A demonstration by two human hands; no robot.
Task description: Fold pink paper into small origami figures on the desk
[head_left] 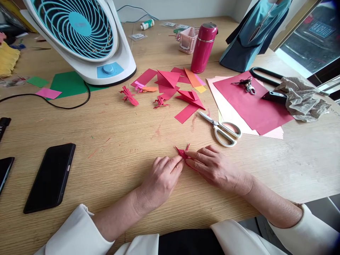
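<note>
A small red origami figure (182, 153) lies on the wooden table, two thin points sticking up from it. My left hand (162, 177) pinches its near left edge, thumb and forefinger closed together. From the other side, my right hand (216, 168) holds the figure with its fingertips, the fingers bent over the paper. The fingertips hide the figure's lower part. White-handled scissors (225, 131) lie beyond my right hand. Farther back sit finished-looking red folded figures (129, 95), one of them with several thin legs (160, 102).
A white and blue fan (106, 67) stands back left, its black cable (47, 95) curving across the table. A phone (50, 177) lies left. Behind are loose red papers (186, 113), a pink flask (204, 47) and a blue bag (247, 39). Large red sheets (247, 109) bear keys (248, 85).
</note>
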